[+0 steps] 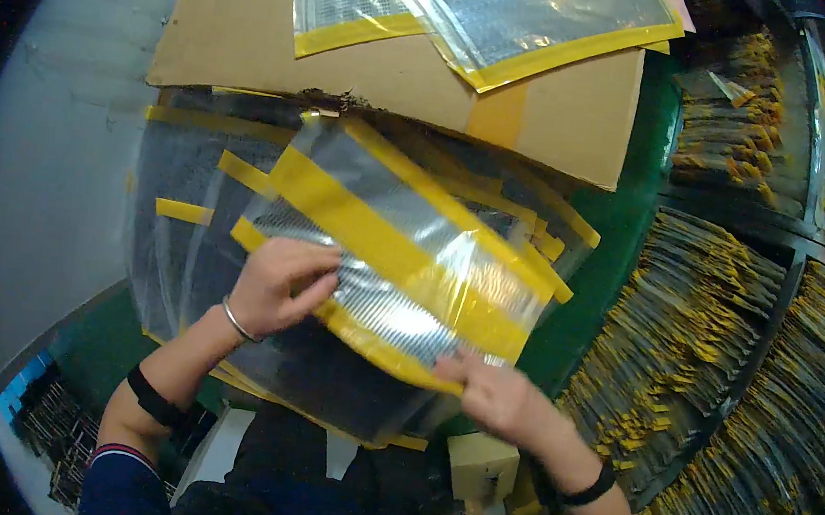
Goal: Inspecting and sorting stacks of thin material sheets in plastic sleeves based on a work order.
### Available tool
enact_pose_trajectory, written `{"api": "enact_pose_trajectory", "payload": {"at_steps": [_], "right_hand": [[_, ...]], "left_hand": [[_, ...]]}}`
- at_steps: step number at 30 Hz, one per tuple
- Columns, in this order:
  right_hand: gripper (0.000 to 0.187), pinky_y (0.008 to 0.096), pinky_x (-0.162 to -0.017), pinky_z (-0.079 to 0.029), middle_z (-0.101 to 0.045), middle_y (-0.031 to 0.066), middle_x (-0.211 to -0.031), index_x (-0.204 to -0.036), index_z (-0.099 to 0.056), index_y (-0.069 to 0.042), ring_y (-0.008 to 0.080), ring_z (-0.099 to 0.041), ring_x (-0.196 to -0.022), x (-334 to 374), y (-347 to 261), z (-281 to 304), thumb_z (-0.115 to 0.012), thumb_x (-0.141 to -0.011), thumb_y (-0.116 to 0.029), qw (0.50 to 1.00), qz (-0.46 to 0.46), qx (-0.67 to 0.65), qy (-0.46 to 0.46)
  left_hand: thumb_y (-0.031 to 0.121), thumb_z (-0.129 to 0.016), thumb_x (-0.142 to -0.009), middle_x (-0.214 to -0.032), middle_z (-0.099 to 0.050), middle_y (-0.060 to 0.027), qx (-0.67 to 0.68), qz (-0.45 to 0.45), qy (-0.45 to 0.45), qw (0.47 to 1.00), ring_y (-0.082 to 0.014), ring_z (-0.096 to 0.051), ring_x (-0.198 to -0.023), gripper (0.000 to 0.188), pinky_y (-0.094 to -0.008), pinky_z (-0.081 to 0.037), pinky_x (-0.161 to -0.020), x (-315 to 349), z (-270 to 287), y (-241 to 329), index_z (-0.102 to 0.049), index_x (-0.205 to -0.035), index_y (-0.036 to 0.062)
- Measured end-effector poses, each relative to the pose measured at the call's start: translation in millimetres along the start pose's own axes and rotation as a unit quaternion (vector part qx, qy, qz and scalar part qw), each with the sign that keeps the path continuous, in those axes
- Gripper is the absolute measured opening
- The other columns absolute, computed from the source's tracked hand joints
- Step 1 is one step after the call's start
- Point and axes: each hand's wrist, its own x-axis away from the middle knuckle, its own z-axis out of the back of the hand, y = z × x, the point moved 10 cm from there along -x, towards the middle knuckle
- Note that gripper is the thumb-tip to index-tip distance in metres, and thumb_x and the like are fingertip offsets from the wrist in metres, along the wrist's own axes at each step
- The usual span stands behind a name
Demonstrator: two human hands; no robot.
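A see-through plastic sheet [384, 290] with wide yellow bands and a shiny ribbed pattern lies aslant before me. My left hand [281, 286] grips its lower left edge, fingers bent over the sheet and thumb below them. At the lower right corner, my right hand [494, 395] pinches the edge; it is slightly blurred. Beneath is a pile of similar yellow-edged sheets [190, 169], partly covered by the one I hold. What lies under my fingertips is hidden.
A cardboard sheet or box [246, 19] stands beyond the pile, with more yellow-edged plastic sheets [547, 30] on it. Racks at right hold dense rows of yellow-edged sheets [687, 327]. A small cardboard box [481, 469] sits near my right forearm. At left rises a pale wall [50, 169].
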Motion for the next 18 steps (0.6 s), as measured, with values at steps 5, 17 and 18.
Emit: {"api": "enact_pose_trajectory", "payload": {"at_steps": [5, 17, 18], "right_hand": [[0.034, 0.0343, -0.092, -0.042, -0.053, 0.0164, -0.118, -0.115, -0.050, -0.002, 0.0277, -0.053, -0.107, 43, -63, -24, -0.042, -0.087, -0.017, 0.890, -0.204, -0.389, -0.119], [0.022, 0.0277, -0.081, -0.044, -0.061, 0.0124, -0.095, -0.103, -0.052, -0.002, 0.0160, -0.056, -0.093, 91, -6, 33, -0.058, -0.083, -0.004, 0.845, -0.289, -0.365, 0.263], [0.024, 0.0278, -0.081, -0.043, -0.059, 0.0114, -0.097, -0.104, -0.051, -0.002, 0.0166, -0.056, -0.091, 92, 17, 8, -0.059, -0.085, -0.014, 0.760, -0.380, -0.455, 0.265]], "left_hand": [[0.014, -0.064, -0.075, -0.105, -0.060, -0.0152, -0.052, -0.065, 0.026, 0.996, -0.0298, -0.057, -0.095, 0.028, -0.0369, -0.044, -0.083, -54, 36, 21, -0.058, -0.101, 0.0031], [0.035, -0.072, -0.071, -0.094, -0.064, -0.0152, 0.042, 0.181, -0.614, 0.767, -0.0216, -0.063, -0.084, 0.050, -0.0328, -0.049, -0.071, 46, -9, 56, -0.056, -0.108, 0.0056], [0.035, -0.073, -0.071, -0.097, -0.063, -0.0154, 0.021, 0.218, -0.587, 0.779, -0.0236, -0.062, -0.087, 0.049, -0.0341, -0.048, -0.073, 43, -2, 28, -0.056, -0.107, 0.0059]]}}
